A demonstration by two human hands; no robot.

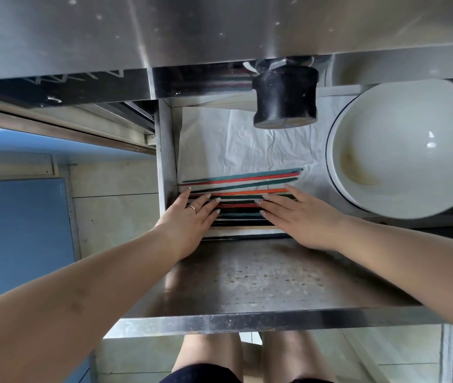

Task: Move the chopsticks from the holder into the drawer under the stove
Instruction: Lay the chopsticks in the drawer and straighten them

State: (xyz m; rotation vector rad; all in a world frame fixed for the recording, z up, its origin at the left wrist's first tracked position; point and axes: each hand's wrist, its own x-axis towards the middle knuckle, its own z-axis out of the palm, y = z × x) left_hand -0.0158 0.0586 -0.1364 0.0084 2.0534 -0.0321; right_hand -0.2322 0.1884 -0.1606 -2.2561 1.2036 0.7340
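Drawer (166, 150) open, lined with white paper (247, 145). Chopsticks (240, 186) lie flat on the paper at the drawer's near end, side by side: teal, red, orange, dark. Left hand (189, 217) flat, fingers spread, on the chopsticks' left ends beside the drawer's left wall; ring on one finger. Right hand (299, 214) flat, palm down, on their right ends. White bowl (402, 150) at the drawer's right side. Black knob (284, 98) hangs above the drawer's far end.
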